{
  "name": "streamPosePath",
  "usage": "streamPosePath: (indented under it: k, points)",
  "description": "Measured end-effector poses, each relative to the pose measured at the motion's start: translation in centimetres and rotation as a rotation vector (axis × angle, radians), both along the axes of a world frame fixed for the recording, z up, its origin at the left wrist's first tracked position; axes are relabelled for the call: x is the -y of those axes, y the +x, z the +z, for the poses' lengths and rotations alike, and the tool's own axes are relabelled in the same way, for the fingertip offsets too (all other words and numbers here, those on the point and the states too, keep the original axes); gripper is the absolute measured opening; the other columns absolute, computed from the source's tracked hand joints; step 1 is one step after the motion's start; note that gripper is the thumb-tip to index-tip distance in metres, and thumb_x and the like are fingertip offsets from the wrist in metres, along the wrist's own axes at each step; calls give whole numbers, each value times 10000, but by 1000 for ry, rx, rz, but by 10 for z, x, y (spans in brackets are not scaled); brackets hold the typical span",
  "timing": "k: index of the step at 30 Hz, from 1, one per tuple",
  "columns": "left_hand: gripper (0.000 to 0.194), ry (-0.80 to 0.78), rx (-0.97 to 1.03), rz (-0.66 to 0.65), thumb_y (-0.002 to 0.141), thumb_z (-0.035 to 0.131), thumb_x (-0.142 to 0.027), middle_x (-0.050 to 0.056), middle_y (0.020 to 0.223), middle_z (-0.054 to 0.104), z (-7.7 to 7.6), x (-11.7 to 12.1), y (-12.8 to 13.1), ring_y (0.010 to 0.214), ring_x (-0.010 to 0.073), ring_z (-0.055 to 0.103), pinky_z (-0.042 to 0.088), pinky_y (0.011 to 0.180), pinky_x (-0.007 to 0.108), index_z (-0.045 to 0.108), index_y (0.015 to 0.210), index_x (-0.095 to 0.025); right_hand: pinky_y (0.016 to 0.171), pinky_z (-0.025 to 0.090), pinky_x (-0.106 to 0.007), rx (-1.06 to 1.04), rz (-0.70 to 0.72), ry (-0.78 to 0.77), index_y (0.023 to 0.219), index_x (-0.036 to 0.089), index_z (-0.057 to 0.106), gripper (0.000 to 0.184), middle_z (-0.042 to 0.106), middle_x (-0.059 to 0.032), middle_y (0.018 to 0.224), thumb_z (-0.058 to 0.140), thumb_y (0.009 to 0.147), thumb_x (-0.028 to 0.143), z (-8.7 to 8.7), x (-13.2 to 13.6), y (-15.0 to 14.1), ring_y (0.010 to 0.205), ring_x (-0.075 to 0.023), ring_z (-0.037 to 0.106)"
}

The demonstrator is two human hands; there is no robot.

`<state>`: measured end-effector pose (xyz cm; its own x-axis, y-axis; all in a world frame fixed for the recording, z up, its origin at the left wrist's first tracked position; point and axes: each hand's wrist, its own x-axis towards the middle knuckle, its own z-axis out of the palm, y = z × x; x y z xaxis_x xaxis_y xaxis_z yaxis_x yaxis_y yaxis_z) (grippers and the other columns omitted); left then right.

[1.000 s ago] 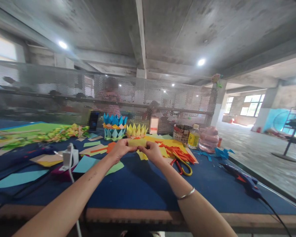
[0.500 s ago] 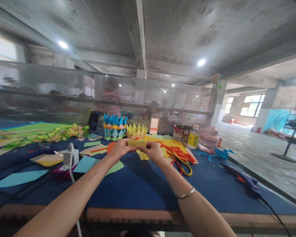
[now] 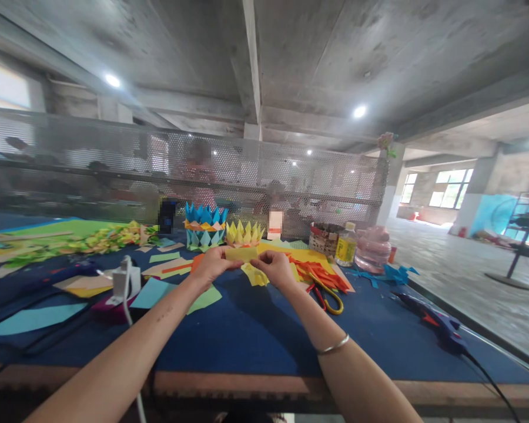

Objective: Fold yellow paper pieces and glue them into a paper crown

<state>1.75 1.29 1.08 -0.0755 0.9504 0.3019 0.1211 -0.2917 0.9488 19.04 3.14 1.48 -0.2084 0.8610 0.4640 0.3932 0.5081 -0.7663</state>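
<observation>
- My left hand point(image 3: 214, 267) gripped the yellow paper point(image 3: 241, 254) by its left end.
- My right hand point(image 3: 277, 270) pinched its right end; exact fingertip contact partly hidden.
- Paper sat between both hands, above the blue tabletop point(image 3: 251, 346), nearer me than the yellow spiked ring point(image 3: 245, 234).
- Step, my guess: folding.
- Next move likely called for aligned edges, even crease.

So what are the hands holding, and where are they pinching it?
A small piece of yellow paper: the left hand pinches its left end, the right hand its right end.
</observation>
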Motion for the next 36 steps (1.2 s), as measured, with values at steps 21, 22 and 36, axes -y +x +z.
streamPosePath:
  k: [21, 22, 36]
  points:
    - [315, -2, 92, -15, 445, 811, -236, -1, 680, 704, -1, -2, -1, 631, 166, 647, 501, 653, 274, 669, 718, -169, 515, 288, -207, 132, -71, 121, 596, 162, 509, 247, 445, 45, 549, 577, 717, 367, 0, -4, 4, 539, -86, 405]
    - [325, -2, 87, -23, 442, 816, -244, 0, 683, 705, -1, -1, 0, 641, 169, 648, 502, 660, 275, 672, 722, -167, 510, 287, -207, 120, -52, 117, 600, 159, 522, 265, 449, 42, 549, 583, 717, 389, -1, -4, 4, 539, -87, 404]
    - [359, 44, 78, -111, 484, 809, -309, 34, 754, 720, 3, 5, 8, 726, 191, 663, 500, 701, 289, 655, 770, -156, 531, 437, -212, -222, 172, -131, 914, 145, 628, 405, 676, -26, 784, 728, 610, 393, -8, -11, 0, 660, -145, 605]
